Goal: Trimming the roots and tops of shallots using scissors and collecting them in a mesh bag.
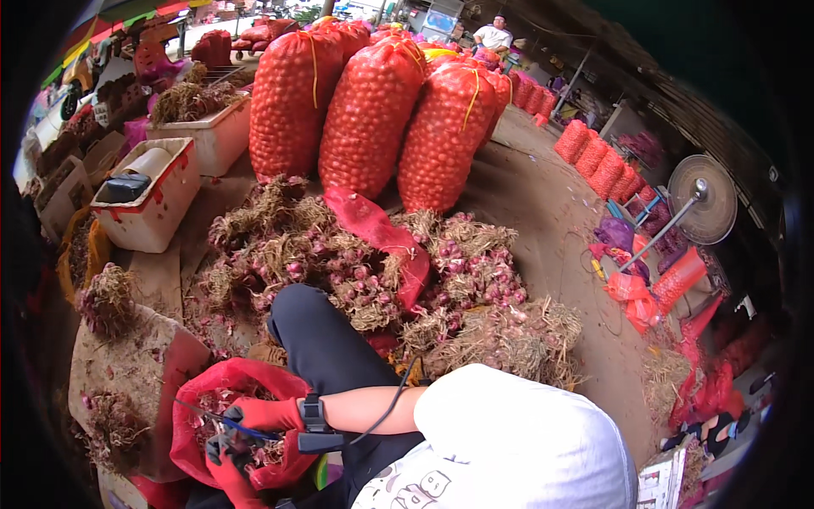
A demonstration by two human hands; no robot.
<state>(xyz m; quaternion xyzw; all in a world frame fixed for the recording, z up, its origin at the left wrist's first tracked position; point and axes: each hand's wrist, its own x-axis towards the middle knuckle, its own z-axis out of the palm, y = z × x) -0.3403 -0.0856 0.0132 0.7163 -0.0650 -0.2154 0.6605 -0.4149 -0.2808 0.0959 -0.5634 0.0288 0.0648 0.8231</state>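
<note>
My right hand, in a red glove with a dark strapped device at the wrist, is closed around a slim tool with a blue handle; a thin dark end sticks out to the left. Just below it is my left hand, in a red glove with grey fingers. Its fingers are curled together, and what they hold is hidden. Both hands are over an open red mesh bag, whose rim is spread wide. Inside it lie small purple-red bulbs and dry trimmings, partly covered by my hands.
A dirty board to the left carries bunches of dried-top bulbs. Beyond my knee spreads a heap of such bulbs. Full red mesh sacks and white foam boxes stand behind. A round fan is at right.
</note>
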